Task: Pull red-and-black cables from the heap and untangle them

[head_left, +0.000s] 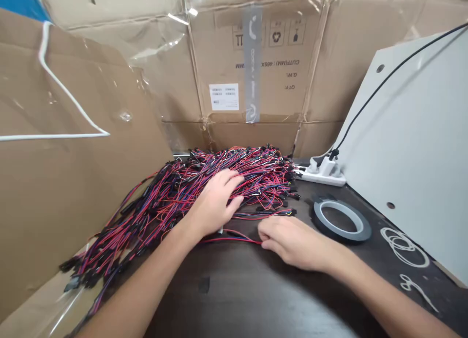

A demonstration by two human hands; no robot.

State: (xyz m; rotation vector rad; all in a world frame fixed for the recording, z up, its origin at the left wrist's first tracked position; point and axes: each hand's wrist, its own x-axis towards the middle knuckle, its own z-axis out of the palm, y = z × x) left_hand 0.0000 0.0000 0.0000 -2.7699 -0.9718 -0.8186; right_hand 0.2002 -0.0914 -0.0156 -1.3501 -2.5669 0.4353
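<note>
Resting left hand flat, fingers spread, on large tangled heap of red, blue and black wire leads. Right hand apparently pinching one red lead on dark table. Black tape roll nearby. Heap largely unsorted.

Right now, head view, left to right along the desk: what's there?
cardboard wall → wire pile → left hand → right hand → tape roll → white wire loops → white panel

My left hand lies flat on the wire pile. My right hand pinches a red wire on the bench, near the tape roll.
</note>
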